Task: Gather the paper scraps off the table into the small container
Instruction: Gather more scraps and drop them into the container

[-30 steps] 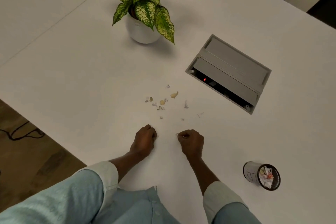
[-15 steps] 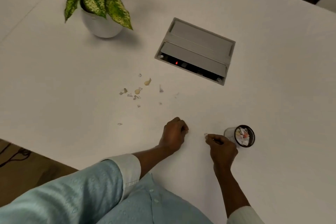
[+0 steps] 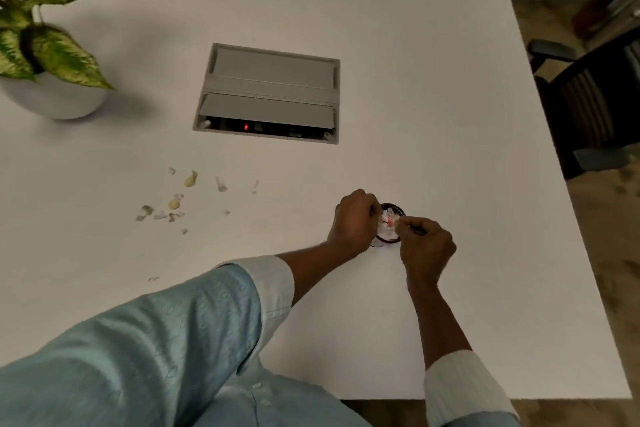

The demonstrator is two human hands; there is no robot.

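Note:
The small dark-rimmed container (image 3: 389,224) stands on the white table (image 3: 450,149), holding white and red paper bits. My left hand (image 3: 354,221) is curled against its left side, fingers over the rim; what it holds is hidden. My right hand (image 3: 426,246) sits at its right side and pinches a small white paper scrap (image 3: 401,218) just above the opening. Several loose paper scraps (image 3: 175,204), white and yellowish, lie scattered to the left, and one small scrap (image 3: 153,278) lies nearer the front edge.
A grey cable hatch (image 3: 270,94) with a red light is set into the table behind the container. A potted plant (image 3: 45,62) in a white pot stands at the far left. A dark chair (image 3: 588,97) is past the table's right edge.
Both hands have moved right to the container. The left hand now sits against its left side; the right hand has brought its pinched scrap over the opening.

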